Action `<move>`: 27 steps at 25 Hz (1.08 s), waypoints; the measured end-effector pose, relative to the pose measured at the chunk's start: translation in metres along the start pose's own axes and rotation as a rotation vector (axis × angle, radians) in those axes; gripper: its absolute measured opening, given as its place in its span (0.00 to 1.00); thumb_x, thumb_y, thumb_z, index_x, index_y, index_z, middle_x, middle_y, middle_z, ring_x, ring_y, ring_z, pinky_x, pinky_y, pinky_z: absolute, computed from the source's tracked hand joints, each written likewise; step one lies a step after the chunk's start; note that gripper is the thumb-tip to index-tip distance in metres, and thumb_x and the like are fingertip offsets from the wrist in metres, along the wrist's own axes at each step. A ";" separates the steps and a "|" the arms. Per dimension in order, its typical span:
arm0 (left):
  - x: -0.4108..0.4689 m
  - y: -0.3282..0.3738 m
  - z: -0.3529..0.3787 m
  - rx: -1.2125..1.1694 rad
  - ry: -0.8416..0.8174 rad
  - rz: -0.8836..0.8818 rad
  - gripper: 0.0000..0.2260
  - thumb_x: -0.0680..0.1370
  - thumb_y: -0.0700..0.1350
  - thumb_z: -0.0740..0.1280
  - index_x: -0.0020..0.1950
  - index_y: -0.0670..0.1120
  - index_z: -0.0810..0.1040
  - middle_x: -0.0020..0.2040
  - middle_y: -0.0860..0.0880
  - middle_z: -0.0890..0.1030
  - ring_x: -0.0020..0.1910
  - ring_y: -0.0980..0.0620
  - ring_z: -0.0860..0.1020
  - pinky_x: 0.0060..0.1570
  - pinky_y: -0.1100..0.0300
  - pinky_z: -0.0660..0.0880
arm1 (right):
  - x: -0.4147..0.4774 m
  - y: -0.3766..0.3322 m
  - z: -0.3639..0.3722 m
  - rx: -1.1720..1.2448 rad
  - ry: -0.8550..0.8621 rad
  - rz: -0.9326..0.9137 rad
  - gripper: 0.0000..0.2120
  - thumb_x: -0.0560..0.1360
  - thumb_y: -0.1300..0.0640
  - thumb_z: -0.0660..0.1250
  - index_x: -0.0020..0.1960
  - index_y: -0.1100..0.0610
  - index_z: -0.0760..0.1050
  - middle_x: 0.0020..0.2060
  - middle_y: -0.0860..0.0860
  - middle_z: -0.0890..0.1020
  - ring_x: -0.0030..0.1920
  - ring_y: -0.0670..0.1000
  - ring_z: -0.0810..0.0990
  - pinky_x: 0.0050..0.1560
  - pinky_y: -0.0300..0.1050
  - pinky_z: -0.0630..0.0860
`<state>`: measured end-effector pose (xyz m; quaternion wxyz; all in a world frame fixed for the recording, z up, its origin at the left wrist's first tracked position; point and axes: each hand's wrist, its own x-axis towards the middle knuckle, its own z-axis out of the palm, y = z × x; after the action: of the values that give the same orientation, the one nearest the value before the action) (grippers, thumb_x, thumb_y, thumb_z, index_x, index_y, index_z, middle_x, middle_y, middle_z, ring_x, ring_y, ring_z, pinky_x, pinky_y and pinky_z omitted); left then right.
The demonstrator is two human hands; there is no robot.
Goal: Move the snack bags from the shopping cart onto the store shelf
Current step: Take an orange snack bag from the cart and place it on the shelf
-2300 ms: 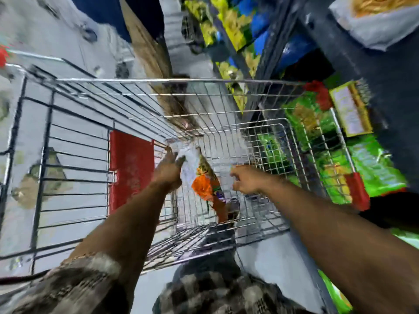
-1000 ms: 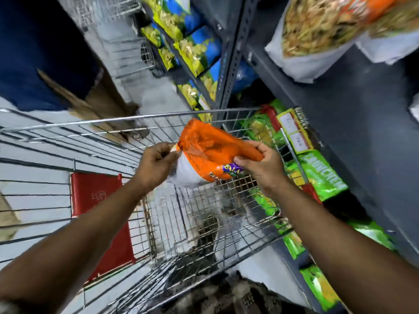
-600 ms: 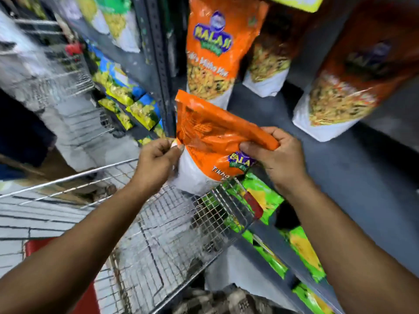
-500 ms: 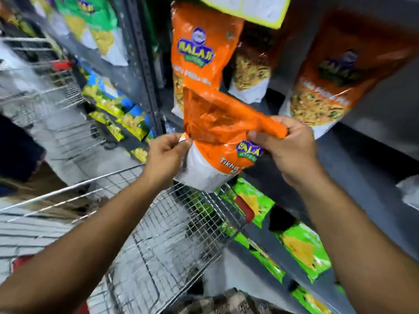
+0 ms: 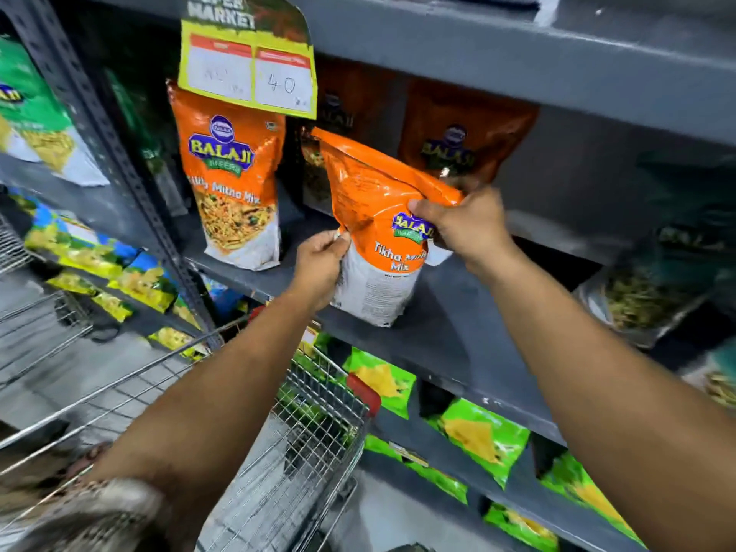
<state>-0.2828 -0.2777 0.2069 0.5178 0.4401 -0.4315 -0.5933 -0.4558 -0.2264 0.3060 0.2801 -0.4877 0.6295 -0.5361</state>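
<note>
Left hand (image 5: pixel 318 268) pinching, right hand (image 5: pixel 464 225) clamped (both arms outstretched)

Two bare forearms; a checked sleeve (image 5: pixel 99 507) in brown and cream is bunched above the left elbow.

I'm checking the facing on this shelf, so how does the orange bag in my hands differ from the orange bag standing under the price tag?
The held bag leans with its top folded over, gripped by the left hand and right hand; the standing bag is upright, flat-fronted and untouched. The held bag reads Tikha Mix; the standing bag reads a different Mix name. The standing bag sits further back on the shelf. Both are orange Balaji bags with white bottoms.
</note>
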 end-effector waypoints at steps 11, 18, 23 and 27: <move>0.006 -0.004 -0.014 -0.043 -0.082 0.000 0.06 0.79 0.38 0.63 0.47 0.42 0.79 0.48 0.42 0.80 0.53 0.43 0.76 0.65 0.40 0.70 | -0.133 0.100 0.079 -0.102 0.224 -0.036 0.34 0.65 0.51 0.74 0.64 0.60 0.62 0.57 0.55 0.67 0.55 0.51 0.70 0.58 0.45 0.68; -0.015 -0.008 -0.046 -0.049 -0.223 -0.042 0.08 0.69 0.45 0.57 0.33 0.48 0.73 0.38 0.50 0.77 0.40 0.52 0.76 0.42 0.58 0.76 | -0.115 0.121 0.073 -0.289 -0.093 -0.029 0.55 0.61 0.40 0.75 0.76 0.56 0.48 0.76 0.55 0.55 0.76 0.51 0.54 0.75 0.49 0.57; -0.024 -0.016 -0.041 0.143 -0.217 -0.055 0.10 0.75 0.31 0.61 0.52 0.44 0.71 0.41 0.44 0.77 0.38 0.44 0.75 0.34 0.56 0.74 | -0.092 0.113 0.073 -0.307 0.002 -0.007 0.60 0.49 0.34 0.77 0.73 0.52 0.53 0.64 0.53 0.70 0.65 0.52 0.69 0.62 0.51 0.73; -0.024 -0.020 -0.047 0.260 -0.411 -0.094 0.26 0.70 0.42 0.74 0.62 0.56 0.66 0.33 0.53 0.77 0.34 0.52 0.76 0.34 0.56 0.73 | -0.081 0.119 0.068 -0.210 -0.151 -0.088 0.56 0.49 0.43 0.81 0.70 0.48 0.57 0.65 0.49 0.69 0.65 0.47 0.70 0.61 0.43 0.74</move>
<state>-0.2403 -0.2545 0.1780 0.3302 0.3928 -0.5794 -0.6333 -0.4040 -0.1856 0.1610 0.2503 -0.5805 0.6373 -0.4407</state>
